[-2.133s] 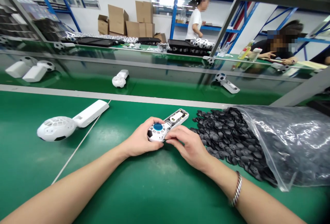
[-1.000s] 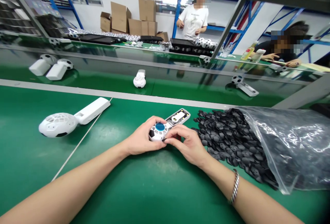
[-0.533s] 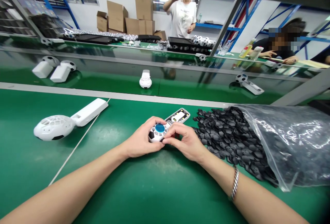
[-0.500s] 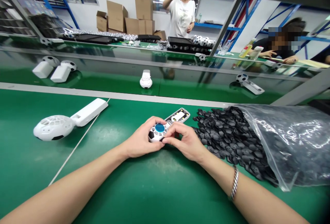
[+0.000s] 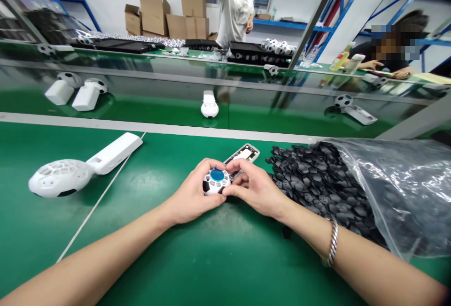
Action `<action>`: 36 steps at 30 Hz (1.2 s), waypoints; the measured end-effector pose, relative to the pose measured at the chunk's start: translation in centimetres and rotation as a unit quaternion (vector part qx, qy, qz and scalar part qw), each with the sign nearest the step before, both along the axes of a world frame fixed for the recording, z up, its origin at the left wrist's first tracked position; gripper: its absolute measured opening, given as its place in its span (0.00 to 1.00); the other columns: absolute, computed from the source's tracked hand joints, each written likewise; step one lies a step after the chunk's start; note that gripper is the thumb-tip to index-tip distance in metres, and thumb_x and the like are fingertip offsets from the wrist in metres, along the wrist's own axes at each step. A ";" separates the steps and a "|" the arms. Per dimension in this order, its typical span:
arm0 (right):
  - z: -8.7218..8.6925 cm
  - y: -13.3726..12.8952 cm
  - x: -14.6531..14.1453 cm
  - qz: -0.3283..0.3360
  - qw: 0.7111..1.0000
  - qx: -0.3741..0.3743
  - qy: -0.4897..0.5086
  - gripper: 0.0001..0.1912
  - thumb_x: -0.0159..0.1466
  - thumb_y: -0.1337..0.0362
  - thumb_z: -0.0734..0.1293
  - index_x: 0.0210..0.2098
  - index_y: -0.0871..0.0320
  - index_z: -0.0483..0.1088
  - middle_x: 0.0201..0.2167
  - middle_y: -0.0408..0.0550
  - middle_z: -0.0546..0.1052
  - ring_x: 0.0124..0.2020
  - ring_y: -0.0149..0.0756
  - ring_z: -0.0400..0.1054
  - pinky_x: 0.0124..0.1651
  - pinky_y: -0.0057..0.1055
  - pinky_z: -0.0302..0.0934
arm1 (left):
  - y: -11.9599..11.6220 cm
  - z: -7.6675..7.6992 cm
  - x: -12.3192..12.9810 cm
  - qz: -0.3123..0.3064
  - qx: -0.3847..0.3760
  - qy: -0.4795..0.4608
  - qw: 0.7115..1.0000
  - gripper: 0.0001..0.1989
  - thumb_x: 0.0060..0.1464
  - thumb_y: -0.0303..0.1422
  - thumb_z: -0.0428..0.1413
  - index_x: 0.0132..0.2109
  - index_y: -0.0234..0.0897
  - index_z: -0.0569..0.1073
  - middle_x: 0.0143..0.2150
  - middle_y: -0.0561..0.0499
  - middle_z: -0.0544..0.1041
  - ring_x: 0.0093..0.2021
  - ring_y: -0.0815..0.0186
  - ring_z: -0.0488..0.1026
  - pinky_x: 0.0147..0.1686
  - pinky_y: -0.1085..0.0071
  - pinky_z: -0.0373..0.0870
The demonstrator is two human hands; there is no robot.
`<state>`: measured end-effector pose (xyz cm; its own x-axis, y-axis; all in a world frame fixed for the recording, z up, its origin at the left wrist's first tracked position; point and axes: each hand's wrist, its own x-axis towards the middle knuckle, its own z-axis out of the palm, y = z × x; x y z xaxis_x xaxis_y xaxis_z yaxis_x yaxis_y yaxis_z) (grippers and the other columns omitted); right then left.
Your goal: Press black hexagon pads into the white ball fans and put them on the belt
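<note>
Between my hands is a small handheld fan (image 5: 215,187) with a round, football-patterned white and black head. A blue disc (image 5: 217,175) sits at the middle of its head. Its handle (image 5: 246,152) points away to the upper right, with the inside exposed. My left hand (image 5: 193,189) wraps the left side of the head, thumb in front and fingers behind. At the right rim, my right hand (image 5: 254,187) grips with thumb and forefinger; any small piece under those fingertips is hidden. Black panel pieces (image 5: 313,179) lie heaped to the right of it.
A clear plastic bag (image 5: 405,193) lies open beside the heap. Another white fan (image 5: 61,178) rests at left. Beyond the pale rail (image 5: 169,130), several fans lie on a green belt (image 5: 151,109). Two people (image 5: 235,10) are across the line. One dark piece (image 5: 286,232) is under my right forearm.
The view has shifted slightly. My right forefinger has moved up along the head's rim, while the left hand keeps its hold. Fans on the belt have shifted right against the background.
</note>
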<state>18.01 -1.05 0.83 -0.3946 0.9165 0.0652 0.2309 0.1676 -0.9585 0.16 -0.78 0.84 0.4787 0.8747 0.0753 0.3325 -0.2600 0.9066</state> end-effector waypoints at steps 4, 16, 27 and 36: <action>-0.1 0.3 -0.1 0.000 1.000 -0.014 0.005 0.18 0.52 0.61 0.70 0.39 0.56 0.62 0.42 0.45 0.66 0.27 0.25 0.65 0.31 0.27 0.62 | -0.1 -0.2 0.1 0.014 0.014 -0.010 1.000 0.20 0.43 0.25 0.54 0.45 0.39 0.61 0.46 0.50 0.65 0.43 0.63 0.65 0.41 0.68 0.63; 0.1 0.7 -0.8 0.004 0.998 -0.008 -0.069 0.16 0.52 0.64 0.70 0.38 0.56 0.62 0.29 0.40 0.67 0.25 0.27 0.61 0.27 0.24 0.56 | -0.4 -1.7 1.1 0.090 0.071 -0.033 0.993 0.28 0.31 0.21 0.54 0.45 0.39 0.62 0.43 0.50 0.64 0.44 0.61 0.64 0.43 0.65 0.64; 0.2 0.4 -0.9 -0.019 0.996 0.006 -0.085 0.14 0.52 0.59 0.68 0.36 0.57 0.64 0.21 0.38 0.66 0.23 0.29 0.62 0.26 0.25 0.55 | -0.6 -1.7 1.6 0.123 0.083 -0.011 0.989 0.25 0.31 0.21 0.51 0.43 0.39 0.62 0.41 0.50 0.65 0.42 0.61 0.64 0.41 0.65 0.64; 3.9 11.6 2.6 -0.193 0.929 0.126 -0.288 0.19 0.57 0.55 0.63 0.44 0.59 0.64 0.44 0.52 0.70 0.45 0.39 0.64 0.44 0.31 0.58 | 0.4 -1.9 1.0 0.071 0.105 -0.016 0.992 0.28 0.34 0.21 0.52 0.47 0.40 0.61 0.45 0.48 0.64 0.45 0.61 0.64 0.47 0.65 0.62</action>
